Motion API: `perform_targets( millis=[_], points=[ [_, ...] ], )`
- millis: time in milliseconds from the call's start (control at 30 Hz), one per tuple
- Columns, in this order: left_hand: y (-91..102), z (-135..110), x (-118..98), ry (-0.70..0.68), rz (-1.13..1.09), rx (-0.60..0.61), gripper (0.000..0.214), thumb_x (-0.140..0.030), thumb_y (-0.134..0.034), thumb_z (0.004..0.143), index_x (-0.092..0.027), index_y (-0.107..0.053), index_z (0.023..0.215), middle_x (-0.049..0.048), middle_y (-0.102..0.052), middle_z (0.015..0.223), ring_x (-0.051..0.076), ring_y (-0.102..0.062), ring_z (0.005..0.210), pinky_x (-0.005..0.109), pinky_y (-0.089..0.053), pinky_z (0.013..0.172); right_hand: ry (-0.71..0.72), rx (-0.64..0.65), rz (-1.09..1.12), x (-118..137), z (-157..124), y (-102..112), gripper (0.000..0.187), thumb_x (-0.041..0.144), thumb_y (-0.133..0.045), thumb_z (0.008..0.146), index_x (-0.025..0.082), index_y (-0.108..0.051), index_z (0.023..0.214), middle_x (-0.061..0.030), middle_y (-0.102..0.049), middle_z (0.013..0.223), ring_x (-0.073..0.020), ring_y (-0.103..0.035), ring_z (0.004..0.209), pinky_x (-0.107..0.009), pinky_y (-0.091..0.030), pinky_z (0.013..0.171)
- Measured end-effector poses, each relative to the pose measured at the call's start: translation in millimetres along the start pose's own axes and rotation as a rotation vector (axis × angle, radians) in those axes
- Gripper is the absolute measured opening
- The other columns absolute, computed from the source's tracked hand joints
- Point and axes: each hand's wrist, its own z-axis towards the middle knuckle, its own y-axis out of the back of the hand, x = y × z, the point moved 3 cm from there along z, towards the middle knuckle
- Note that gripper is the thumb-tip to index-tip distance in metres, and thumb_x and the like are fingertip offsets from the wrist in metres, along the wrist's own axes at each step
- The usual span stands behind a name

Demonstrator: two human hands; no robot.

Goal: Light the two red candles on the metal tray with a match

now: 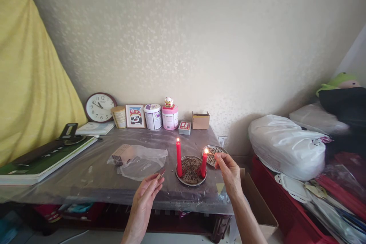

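Two red candles stand on a round metal plate (185,181) on the table. The left candle (178,159) is lit. My right hand (228,171) pinches a thin match (211,154) whose tip meets the flame at the wick of the right candle (204,164). My left hand (148,192) is closed round a small matchbox (160,174), held above the table's front edge, left of the plate.
A second round dish (216,149) lies behind the right candle. A crumpled plastic bag (140,162) with a small box sits mid-table. Along the wall stand a clock (100,107), a framed picture, tins and a cardboard box (200,120). Stuffed bags (286,146) are piled at the right.
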Motion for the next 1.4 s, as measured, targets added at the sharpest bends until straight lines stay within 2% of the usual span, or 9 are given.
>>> perform_targets(
  millis=[367, 667, 1067, 1400],
  points=[
    [-0.9, 0.1, 0.1, 0.003, -0.002, 0.003, 0.031, -0.04, -0.065, 0.077, -0.019, -0.064, 0.099, 0.0077, -0.065, 0.11, 0.027, -0.054, 0.113, 0.044, -0.033, 0.105, 0.012, 0.017, 0.009, -5.9, 2.7, -1.1, 0.028, 0.045, -0.072, 0.067, 0.018, -0.066, 0.07, 0.0042, -0.055, 0.054, -0.0115, -0.047, 0.051, -0.025, -0.04, 0.053],
    [-0.8, -0.3, 0.3, 0.0, 0.004, -0.008, 0.033, -0.04, -0.066, 0.076, -0.017, -0.064, 0.099, 0.0102, -0.065, 0.111, 0.029, -0.055, 0.112, 0.049, -0.032, 0.106, 0.024, 0.022, 0.016, -7.9, 3.5, -0.7, 0.026, 0.043, -0.072, 0.067, 0.019, -0.065, 0.071, 0.0047, -0.054, 0.053, -0.0111, -0.045, 0.05, -0.024, -0.039, 0.052],
    [0.8, 0.6, 2.2, 0.009, 0.001, -0.016, 0.032, -0.041, -0.067, 0.074, -0.019, -0.066, 0.097, 0.0078, -0.065, 0.115, 0.026, -0.057, 0.111, 0.039, -0.039, 0.101, 0.029, 0.038, 0.015, -7.7, 2.7, -3.4, 0.026, 0.043, -0.072, 0.066, 0.019, -0.066, 0.071, 0.0032, -0.055, 0.054, -0.012, -0.047, 0.05, -0.025, -0.041, 0.051],
    [-0.7, -0.9, -0.1, 0.009, 0.007, -0.011, 0.031, -0.041, -0.067, 0.075, -0.019, -0.066, 0.097, 0.0083, -0.066, 0.112, 0.027, -0.056, 0.112, 0.042, -0.037, 0.103, 0.033, 0.033, 0.005, -4.3, 0.1, -4.7, 0.028, 0.045, -0.073, 0.065, 0.019, -0.066, 0.07, 0.0032, -0.056, 0.055, -0.0121, -0.048, 0.049, -0.026, -0.042, 0.05]
  ],
)
